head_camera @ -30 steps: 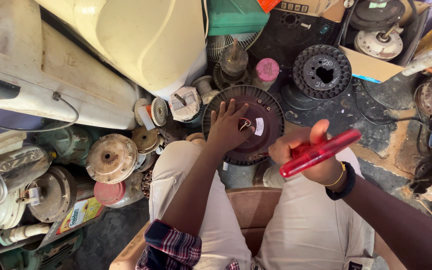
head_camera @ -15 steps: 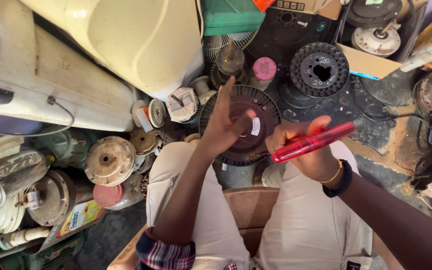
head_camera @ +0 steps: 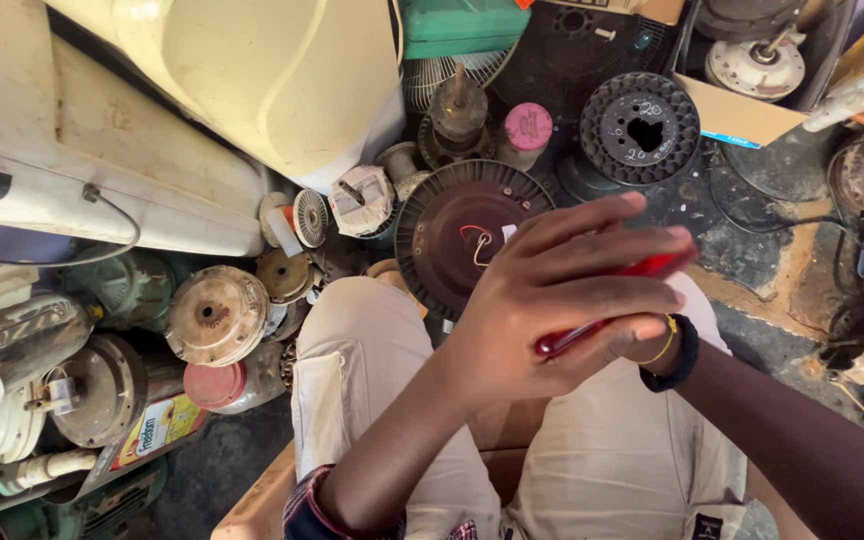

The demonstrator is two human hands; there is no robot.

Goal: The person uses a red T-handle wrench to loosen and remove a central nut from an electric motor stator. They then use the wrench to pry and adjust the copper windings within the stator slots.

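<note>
Red tool (head_camera: 642, 270) sits centre-right of frame, clamped between both hands above the lap. Slim, rigid, glossy plastic shaft, probably light; a smooth handle like that could slip, so the safest hold looks like mid-shaft, palms pressing from both sides. Only its ends show: one tip at lower centre, the other towards the right.

Left hand (head_camera: 552, 310) lies on top, fingers spread and extended to the right, palm pressed down on the tool. Forearm comes up from the bottom edge, plaid cuff at the elbow.

Right hand (head_camera: 642, 345) is underneath, mostly hidden; black wristband (head_camera: 682, 355) and a thin bangle show at the wrist. Can't tell how far its fingers curl, but the tool rests on it.

Behind the hands, centre frame: dark ribbed disc (head_camera: 462, 235) with a wire loop. Black spool (head_camera: 640, 127) upper right, pink cap (head_camera: 528, 127) upper centre, old motors (head_camera: 214, 315) at left.
</note>
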